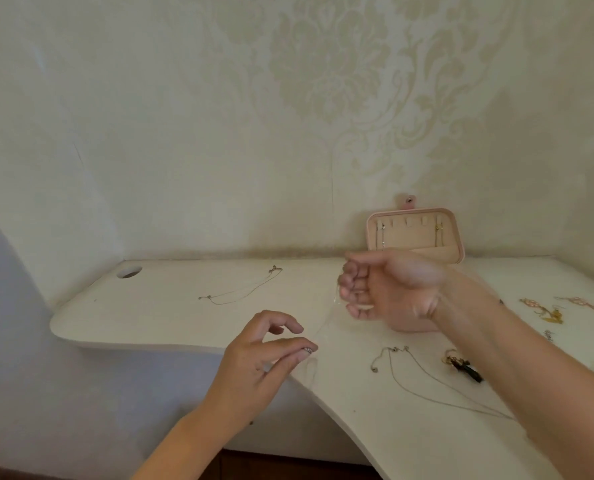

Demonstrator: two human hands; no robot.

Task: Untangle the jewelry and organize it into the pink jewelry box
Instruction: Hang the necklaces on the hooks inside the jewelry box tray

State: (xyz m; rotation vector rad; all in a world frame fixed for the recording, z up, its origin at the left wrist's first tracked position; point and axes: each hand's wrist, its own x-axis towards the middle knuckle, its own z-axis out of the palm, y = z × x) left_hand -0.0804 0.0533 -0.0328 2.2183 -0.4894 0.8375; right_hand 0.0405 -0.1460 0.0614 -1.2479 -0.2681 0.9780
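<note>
The left hand [254, 362] pinches the small ring-like end of a thin chain [324, 325] between thumb and forefinger. The chain rises up and right from that pinch to the right hand [389, 289], whose curled fingers hold its other end. Just behind that hand, the pink jewelry box [415, 237] stands open against the wall.

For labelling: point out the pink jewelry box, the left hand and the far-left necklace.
pink jewelry box [409, 239]: head view, inside of open lid.
left hand [252, 363]: head view, back of hand.
far-left necklace [241, 292]: head view, mid-chain.
</note>
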